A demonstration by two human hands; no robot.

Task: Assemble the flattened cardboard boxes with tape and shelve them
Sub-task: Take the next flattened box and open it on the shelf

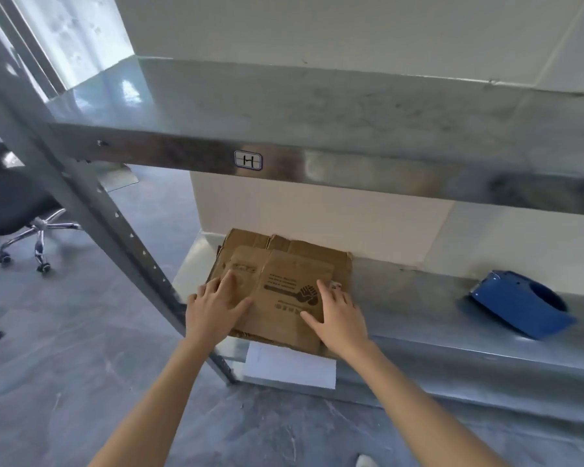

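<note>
A small stack of flattened cardboard boxes point(280, 284) lies at the left end of the lower metal shelf point(415, 318). The top piece carries dark printed marks. My left hand point(216, 305) rests flat on the stack's left part, fingers straight. My right hand point(339, 313) lies flat on its right part, thumb spread across the print. A blue tape dispenser point(523, 303) sits on the same shelf, well to the right of the hands.
An upper metal shelf point(317, 129) with a label marked H juts out above the stack. A slanted perforated upright point(91, 197) stands at left. A white label point(289, 365) hangs from the lower shelf's front edge. An office chair point(21, 217) stands on the grey floor at left.
</note>
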